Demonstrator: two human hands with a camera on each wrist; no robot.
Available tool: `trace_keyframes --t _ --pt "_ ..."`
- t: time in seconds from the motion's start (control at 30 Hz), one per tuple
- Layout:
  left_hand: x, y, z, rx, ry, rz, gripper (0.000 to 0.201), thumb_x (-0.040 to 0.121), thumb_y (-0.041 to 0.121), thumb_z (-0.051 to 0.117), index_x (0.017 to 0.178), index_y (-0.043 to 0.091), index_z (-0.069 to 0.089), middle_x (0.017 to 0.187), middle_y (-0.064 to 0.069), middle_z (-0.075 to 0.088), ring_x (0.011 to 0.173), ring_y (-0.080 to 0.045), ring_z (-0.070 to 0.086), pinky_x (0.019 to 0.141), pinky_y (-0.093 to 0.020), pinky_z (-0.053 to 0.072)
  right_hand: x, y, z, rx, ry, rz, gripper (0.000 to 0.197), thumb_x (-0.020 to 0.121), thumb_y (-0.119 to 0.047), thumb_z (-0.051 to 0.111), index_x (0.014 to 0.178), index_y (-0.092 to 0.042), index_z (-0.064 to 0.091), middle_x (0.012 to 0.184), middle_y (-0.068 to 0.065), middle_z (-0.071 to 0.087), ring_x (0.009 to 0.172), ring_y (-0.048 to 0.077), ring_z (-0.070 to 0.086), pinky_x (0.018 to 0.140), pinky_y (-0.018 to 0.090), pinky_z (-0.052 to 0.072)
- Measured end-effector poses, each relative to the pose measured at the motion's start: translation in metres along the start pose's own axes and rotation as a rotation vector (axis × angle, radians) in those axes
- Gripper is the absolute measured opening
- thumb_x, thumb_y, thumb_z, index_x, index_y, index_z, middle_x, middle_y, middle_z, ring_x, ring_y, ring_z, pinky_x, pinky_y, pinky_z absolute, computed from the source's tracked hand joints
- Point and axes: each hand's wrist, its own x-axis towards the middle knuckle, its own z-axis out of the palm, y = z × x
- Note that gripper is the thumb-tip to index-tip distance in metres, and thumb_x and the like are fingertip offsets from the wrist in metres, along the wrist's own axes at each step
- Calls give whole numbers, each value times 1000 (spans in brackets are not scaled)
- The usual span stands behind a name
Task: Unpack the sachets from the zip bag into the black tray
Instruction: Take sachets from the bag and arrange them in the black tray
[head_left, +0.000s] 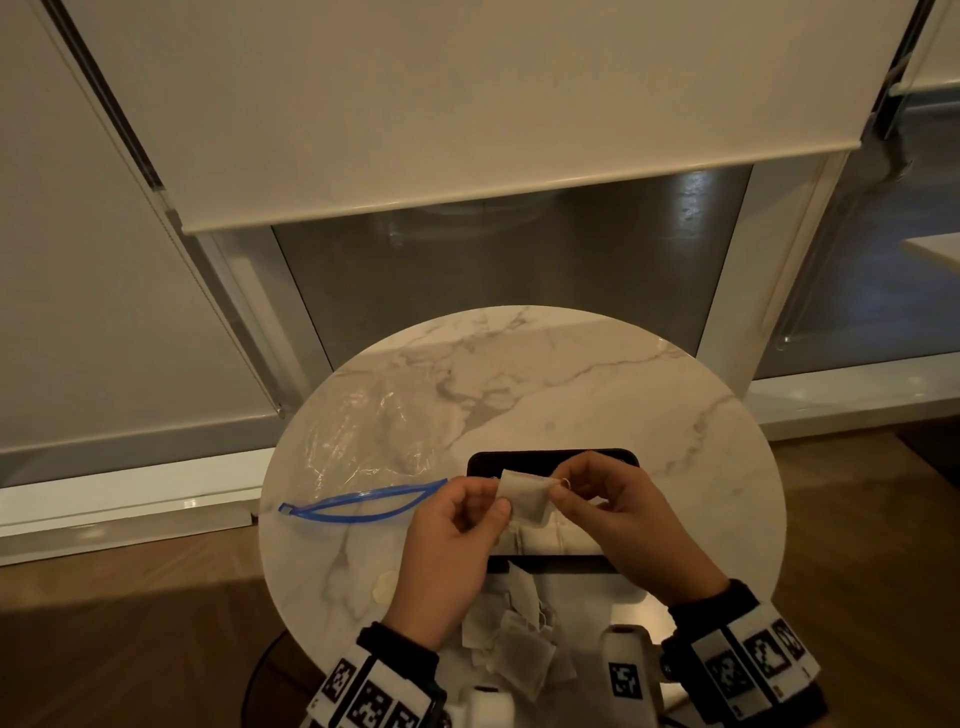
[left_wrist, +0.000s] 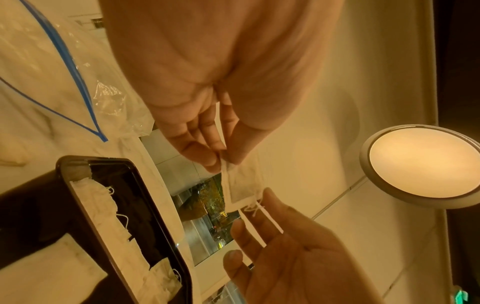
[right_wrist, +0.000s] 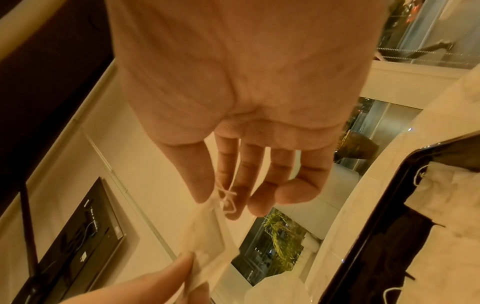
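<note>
I hold one white sachet (head_left: 524, 496) in the air over the black tray (head_left: 519, 457). My left hand (head_left: 496, 496) pinches its left edge, and my right hand (head_left: 558, 488) pinches its right corner by the string knot. In the left wrist view the left hand (left_wrist: 226, 162) pinches the sachet (left_wrist: 241, 185) at its top. The right wrist view has the right hand (right_wrist: 219, 202) on the knotted string of the sachet (right_wrist: 205, 232). Several sachets (left_wrist: 103, 205) lie in the tray (left_wrist: 155, 205). The clear zip bag (head_left: 374, 431) lies flat at the left, its blue zip (head_left: 363, 504) gaping.
A pile of loose sachets (head_left: 519, 639) lies on the round marble table (head_left: 597, 384) near its front edge, between my wrists. A small pale disc (head_left: 384, 590) sits left of the pile. Windows with roller blinds stand behind the table.
</note>
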Motion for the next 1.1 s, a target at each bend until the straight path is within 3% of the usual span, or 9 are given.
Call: trace_keyframes --t 0.13,0.33,0.57,0.63,0.73,0.83,0.97,1.1 --pt "2 -1 2 -74 5 -15 14 91 13 70 105 17 71 94 2 76 89 -12 72 78 -24 59 0 3 0 -49 -16 37 3 90 -20 71 91 -23 72 87 -7 72 81 9 66 72 25 55" --pt "5 -4 7 -82 -3 -39 14 90 12 72 102 19 71 92 2 77 87 -12 74 80 -27 60 1 7 2 -40 23 98 5 91 -18 69 88 -21 71 81 -7 73 76 7 67 67 19 50" --pt "10 -5 13 -106 -12 -60 11 91 12 71 100 17 71 89 -1 77 83 -14 74 79 -27 61 3 4 0 -72 16 88 4 91 -20 68 93 -24 71 86 -11 72 80 7 65 67 20 51" --pt "15 -15 9 -6 6 -37 9 91 19 71 100 21 72 90 2 75 85 -9 71 81 -25 59 5 5 -8 -119 46 81 4 91 -20 69 92 -22 72 85 -8 72 78 9 66 68 23 53" --pt "26 -35 -3 433 -6 28 16 92 27 70 107 25 70 102 12 69 93 2 62 82 -12 51 10 9 -30 -251 113 101 5 91 -19 69 93 -22 73 85 -7 71 77 10 65 70 25 55" --pt "34 -54 -8 791 -78 42 28 91 30 68 118 22 66 117 7 60 108 -9 57 94 -21 47 17 21 -54 -481 101 176 7 93 -20 67 97 -21 73 89 -9 69 77 9 62 70 25 53" --pt "37 -61 -5 862 -73 -12 33 91 37 67 120 22 65 121 5 58 109 -12 57 97 -30 50 37 50 -71 -735 -16 283 12 94 -16 65 103 -17 72 101 0 69 86 14 59 78 24 44" --pt "35 -62 -4 879 -78 -23 49 83 56 68 119 24 64 119 8 57 112 -12 55 96 -33 51 58 65 -71 -891 -152 346 15 94 -15 63 105 -19 72 107 3 68 96 21 62 85 28 51"
